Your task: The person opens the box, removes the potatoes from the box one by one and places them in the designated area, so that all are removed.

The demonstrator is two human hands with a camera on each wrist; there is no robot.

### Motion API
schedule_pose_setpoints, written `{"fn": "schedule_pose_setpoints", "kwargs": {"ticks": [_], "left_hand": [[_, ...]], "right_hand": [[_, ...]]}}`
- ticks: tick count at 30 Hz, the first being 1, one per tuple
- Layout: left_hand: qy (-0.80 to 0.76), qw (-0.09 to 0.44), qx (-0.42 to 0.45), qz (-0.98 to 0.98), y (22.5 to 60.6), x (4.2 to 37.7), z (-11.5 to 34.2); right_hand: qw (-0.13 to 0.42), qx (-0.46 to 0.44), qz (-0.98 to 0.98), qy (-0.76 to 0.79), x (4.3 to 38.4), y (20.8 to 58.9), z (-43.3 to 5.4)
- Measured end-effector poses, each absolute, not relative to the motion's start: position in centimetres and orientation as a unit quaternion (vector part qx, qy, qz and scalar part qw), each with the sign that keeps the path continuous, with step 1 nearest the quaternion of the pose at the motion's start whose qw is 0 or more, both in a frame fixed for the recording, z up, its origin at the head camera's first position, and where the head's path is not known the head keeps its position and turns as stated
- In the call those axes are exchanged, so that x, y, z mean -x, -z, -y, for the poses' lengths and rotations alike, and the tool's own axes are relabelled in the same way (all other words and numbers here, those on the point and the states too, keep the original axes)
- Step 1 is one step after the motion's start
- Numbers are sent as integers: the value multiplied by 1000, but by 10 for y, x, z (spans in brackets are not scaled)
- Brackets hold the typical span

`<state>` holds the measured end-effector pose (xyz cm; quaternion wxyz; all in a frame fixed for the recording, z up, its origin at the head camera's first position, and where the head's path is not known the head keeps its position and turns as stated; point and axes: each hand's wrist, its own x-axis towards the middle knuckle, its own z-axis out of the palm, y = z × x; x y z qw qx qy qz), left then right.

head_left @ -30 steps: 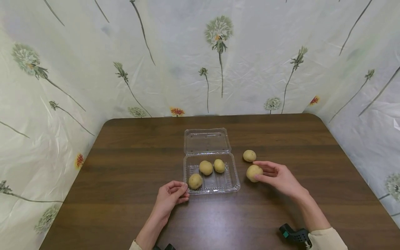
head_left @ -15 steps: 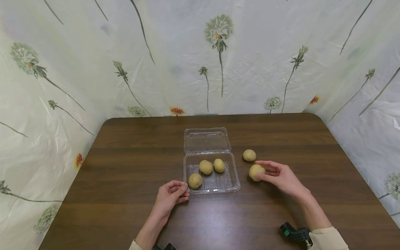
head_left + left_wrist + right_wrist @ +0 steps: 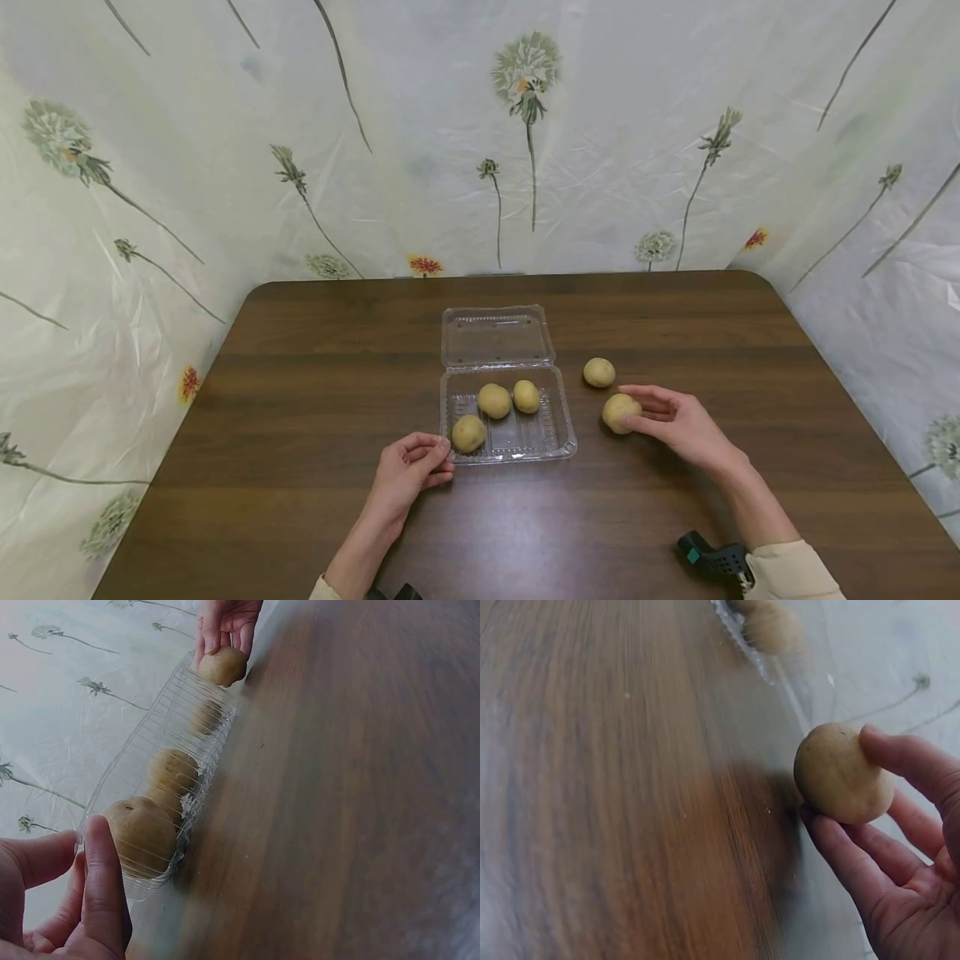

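A clear plastic clamshell container (image 3: 519,437) lies on the table with its lid (image 3: 497,338) folded back away from me. Three potatoes sit in its base: one potato (image 3: 468,434) at the near left corner, another (image 3: 494,401) around the middle, and a smaller one (image 3: 527,397) beside that. My left hand (image 3: 408,472) pinches the container's rim at the near left corner between thumb and fingers. Right of the container, my right hand (image 3: 686,429) holds a potato (image 3: 838,774) between thumb and fingertips, close over the table. Just behind it lies a loose potato (image 3: 599,372).
The brown wood-grain table (image 3: 337,350) reaches back to a pale flower-printed sheet (image 3: 420,150), which also hangs along both sides. A black wrist device (image 3: 712,558) sits at the right sleeve (image 3: 791,573).
My right hand has shifted slightly to the right with its potato, away from the container. The left hand, the container and the other potatoes stay as they were.
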<state>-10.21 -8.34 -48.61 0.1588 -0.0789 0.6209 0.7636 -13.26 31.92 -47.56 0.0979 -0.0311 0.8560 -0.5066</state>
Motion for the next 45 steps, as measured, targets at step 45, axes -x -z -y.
{"fn": "schedule_pose_setpoints", "kwargs": {"ticks": [45], "left_hand": [[-764,159,70,-621,486,102,85]], "right_hand": [[96,20,-861,499,154,473,-337]]}}
